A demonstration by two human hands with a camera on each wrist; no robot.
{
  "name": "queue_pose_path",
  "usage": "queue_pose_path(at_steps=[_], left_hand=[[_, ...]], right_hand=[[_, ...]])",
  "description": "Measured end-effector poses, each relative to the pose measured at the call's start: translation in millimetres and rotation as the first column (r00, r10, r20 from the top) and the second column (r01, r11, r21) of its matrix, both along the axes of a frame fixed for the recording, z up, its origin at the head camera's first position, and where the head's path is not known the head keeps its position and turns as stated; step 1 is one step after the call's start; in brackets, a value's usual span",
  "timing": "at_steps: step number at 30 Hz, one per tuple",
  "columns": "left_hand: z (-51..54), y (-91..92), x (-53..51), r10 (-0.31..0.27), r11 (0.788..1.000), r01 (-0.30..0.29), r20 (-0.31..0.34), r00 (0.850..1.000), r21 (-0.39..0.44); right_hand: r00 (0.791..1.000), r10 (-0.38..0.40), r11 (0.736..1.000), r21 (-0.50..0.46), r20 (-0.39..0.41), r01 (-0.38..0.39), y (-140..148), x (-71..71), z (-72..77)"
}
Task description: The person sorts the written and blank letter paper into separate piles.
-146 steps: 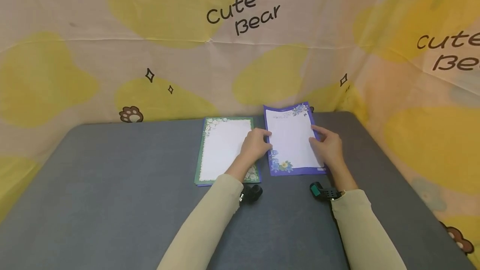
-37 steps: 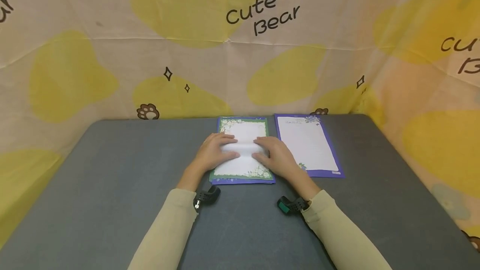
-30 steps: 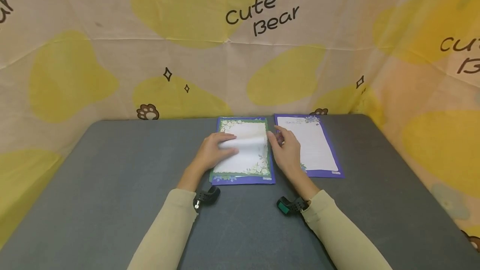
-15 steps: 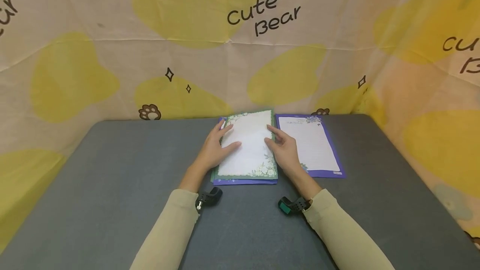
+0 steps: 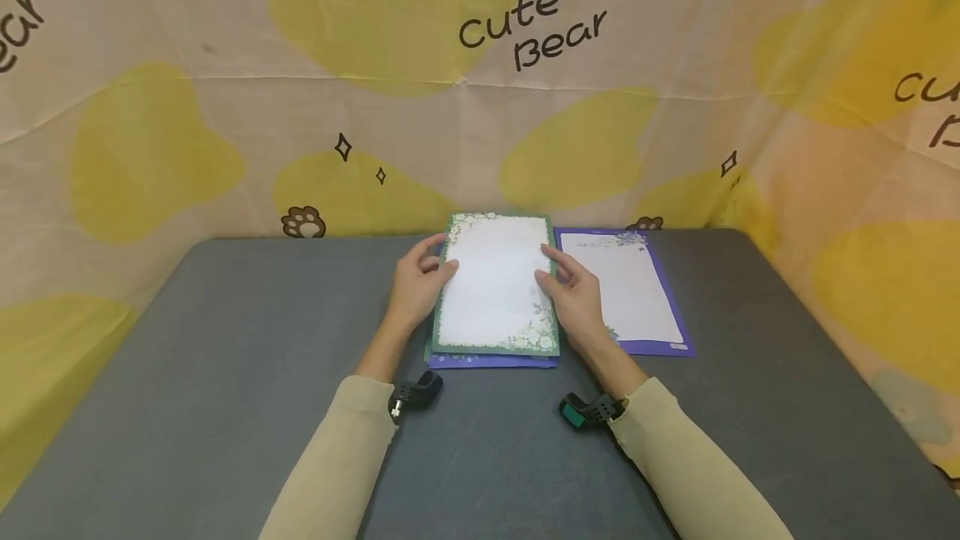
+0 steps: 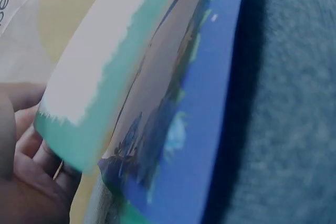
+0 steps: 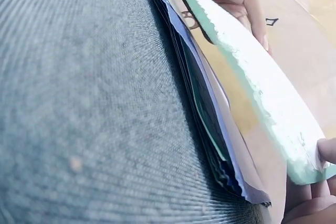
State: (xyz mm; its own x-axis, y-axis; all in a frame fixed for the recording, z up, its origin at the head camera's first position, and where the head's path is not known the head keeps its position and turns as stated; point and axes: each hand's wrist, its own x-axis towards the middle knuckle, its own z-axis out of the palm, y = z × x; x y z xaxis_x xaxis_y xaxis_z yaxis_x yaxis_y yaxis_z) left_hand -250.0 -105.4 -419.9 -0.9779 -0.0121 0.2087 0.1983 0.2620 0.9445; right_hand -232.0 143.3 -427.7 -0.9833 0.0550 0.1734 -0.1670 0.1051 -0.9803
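Observation:
In the head view, a green-bordered sheet of floral stationery paper (image 5: 495, 290) is raised between my hands. My left hand (image 5: 415, 286) pinches its left edge, thumb on the front and fingers behind. At the right edge, my right hand (image 5: 576, 294) pinches it the same way. Under it lies a paper stack (image 5: 491, 362) with a blue-purple sheet on top. Both wrist views show a gap between the raised sheet (image 6: 89, 51) and the stack (image 7: 210, 103). To the right, partly behind my right hand, a purple-bordered sheet (image 5: 630, 290) lies flat.
The grey table (image 5: 300, 340) extends to the left and toward me. A cloth backdrop (image 5: 405, 107) with yellow patches and lettering stands right behind its far edge. Black bands (image 5: 420, 390) sit on both wrists.
The purple-bordered sheet, held by both hands earlier, now lies flat at the right. My hands have moved left to the stack and lifted the green-bordered sheet; the left hand shifted to its edge.

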Motion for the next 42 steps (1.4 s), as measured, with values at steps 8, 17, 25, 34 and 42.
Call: queue_pose_path(at_steps=[8,17,25,34,42], left_hand=[[-0.3,-2.5,5.0,-0.055,0.993,0.05,-0.048,0.997,-0.104],[11.9,-9.1,7.2,-0.12,0.98,0.109,-0.054,0.991,-0.168],[14.3,-20.5,11.0,-0.164,0.971,0.162,-0.002,0.986,-0.179],[25.3,-51.9,24.3,-0.143,0.971,0.143,0.01,0.99,-0.19],[31.9,-86.2,32.0,-0.105,0.974,0.111,0.039,0.994,-0.199]], right_hand=[[0.999,-0.036,0.996,0.088,0.005,0.035,-2,1.6,-0.2],[0.998,-0.06,0.986,0.154,-0.004,0.06,-3,0.8,5.8],[0.999,-0.002,0.99,0.138,0.047,-0.004,-3,6.2,9.3],[0.99,0.115,0.982,0.143,0.08,-0.126,-19,16.5,17.5],[0.953,0.28,0.949,0.115,0.112,-0.293,-38,16.3,15.5]])
